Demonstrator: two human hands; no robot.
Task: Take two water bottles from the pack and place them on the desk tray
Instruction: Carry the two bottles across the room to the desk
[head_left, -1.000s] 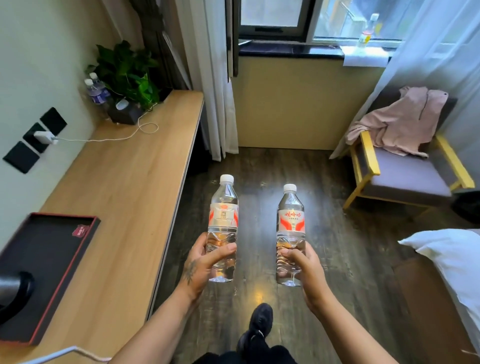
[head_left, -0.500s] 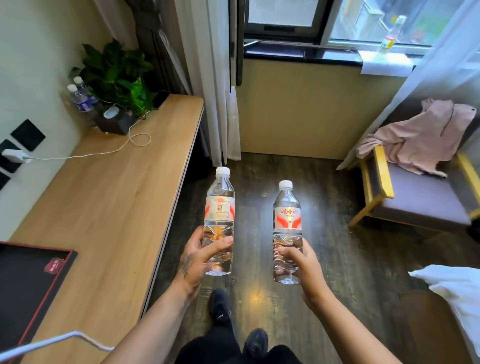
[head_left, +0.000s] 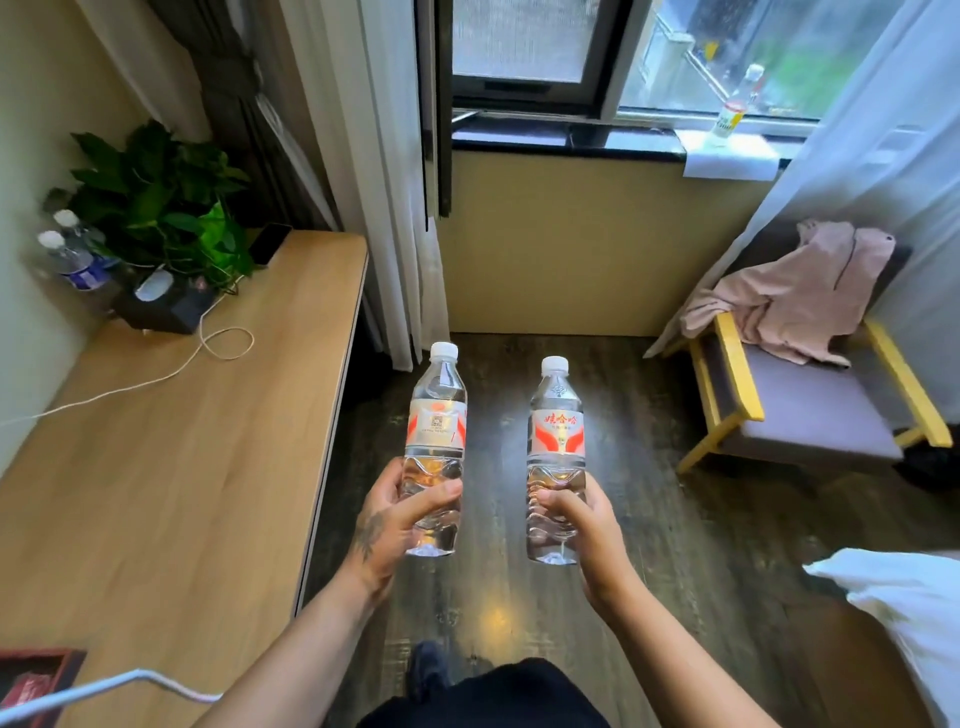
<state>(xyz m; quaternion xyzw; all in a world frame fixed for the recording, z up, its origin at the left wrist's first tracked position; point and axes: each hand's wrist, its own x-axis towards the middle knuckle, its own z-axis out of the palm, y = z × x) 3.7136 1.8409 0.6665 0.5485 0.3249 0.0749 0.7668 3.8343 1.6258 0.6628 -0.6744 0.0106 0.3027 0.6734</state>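
I hold two clear water bottles upright over the dark floor, just right of the desk edge. My left hand (head_left: 402, 512) grips the lower half of the left bottle (head_left: 436, 431); it has a white cap and a red-and-white label. My right hand (head_left: 582, 519) grips the lower half of the right bottle (head_left: 556, 441) of the same kind. Only a corner of the black, red-edged desk tray (head_left: 39, 670) shows, at the bottom left on the wooden desk (head_left: 171, 467). The pack is out of view.
At the desk's far end stand a potted plant (head_left: 161, 208), two other small bottles (head_left: 70, 257), a dark box and a phone (head_left: 270, 243), with a white cable (head_left: 156, 379) trailing across. A yellow-framed armchair (head_left: 810, 405) with pink cloth is right; a white pillow (head_left: 904, 613) lower right.
The view has swung forward along the desk, so the tray has slid almost out of the bottom left. Both hands keep the bottles upright, side by side.
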